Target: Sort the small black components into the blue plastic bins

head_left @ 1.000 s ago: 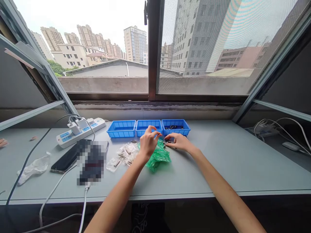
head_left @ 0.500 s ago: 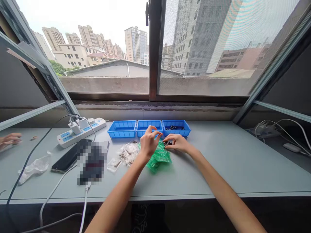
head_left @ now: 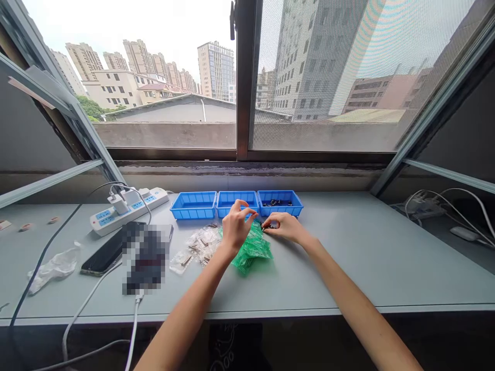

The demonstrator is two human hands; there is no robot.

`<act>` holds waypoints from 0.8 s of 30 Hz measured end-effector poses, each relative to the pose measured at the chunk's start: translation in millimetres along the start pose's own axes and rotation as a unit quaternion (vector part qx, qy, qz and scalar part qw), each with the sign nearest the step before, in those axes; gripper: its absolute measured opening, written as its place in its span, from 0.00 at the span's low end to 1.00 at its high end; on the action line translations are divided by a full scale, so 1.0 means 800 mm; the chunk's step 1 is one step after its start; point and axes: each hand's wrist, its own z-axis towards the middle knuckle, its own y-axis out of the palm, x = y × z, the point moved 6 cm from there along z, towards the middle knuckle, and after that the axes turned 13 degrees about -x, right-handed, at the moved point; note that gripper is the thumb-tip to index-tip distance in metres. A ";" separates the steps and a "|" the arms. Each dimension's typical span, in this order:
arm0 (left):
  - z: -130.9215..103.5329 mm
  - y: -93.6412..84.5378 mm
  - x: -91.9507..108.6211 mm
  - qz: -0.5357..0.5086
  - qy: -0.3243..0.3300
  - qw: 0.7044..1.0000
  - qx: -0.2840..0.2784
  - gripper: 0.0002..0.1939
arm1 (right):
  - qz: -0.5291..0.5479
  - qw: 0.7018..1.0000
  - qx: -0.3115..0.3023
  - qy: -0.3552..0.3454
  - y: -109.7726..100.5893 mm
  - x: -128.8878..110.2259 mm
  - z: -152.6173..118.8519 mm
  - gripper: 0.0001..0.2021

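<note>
My left hand (head_left: 235,228) is raised over a green plastic bag (head_left: 253,248), thumb and fingertips pinched together; whatever is between them is too small to make out. Just to its right, my right hand (head_left: 286,226) is low at the table, its fingers closed at a small pile of dark parts (head_left: 272,226), mostly hidden by that hand. I cannot see what those fingertips grip. Behind both hands stands a row of blue bins: the right bin (head_left: 280,211) has several small dark parts inside, and my left hand partly covers the middle bin (head_left: 228,212).
The left blue bin (head_left: 193,214) stands beside clear bags of small metal pieces (head_left: 203,242). Further left lie a phone (head_left: 102,260), a blurred-out device (head_left: 147,263), a power strip (head_left: 104,219) with cables, and a crumpled clear bag (head_left: 58,268). A window rises behind the table.
My right hand's fingertips have closed in slightly at the dark parts. My left hand stays nearly still. Another person's hand at the far left has gone out of view.
</note>
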 end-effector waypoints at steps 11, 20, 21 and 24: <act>0.001 0.005 0.005 0.016 0.049 0.999 0.004 0.12 | -0.014 0.996 -0.003 0.086 -0.018 0.022 -0.011 0.07; 0.002 0.011 0.005 0.024 0.045 0.998 -0.029 0.06 | 0.035 0.997 -0.007 0.070 -0.016 0.018 -0.009 0.03; 0.002 0.012 0.005 0.023 0.046 0.998 -0.033 0.05 | 0.050 0.997 0.002 0.065 -0.019 0.018 -0.009 0.04; 0.002 0.013 0.006 0.014 0.056 0.997 -0.044 0.04 | 0.121 0.990 0.047 0.045 -0.026 0.014 -0.009 0.10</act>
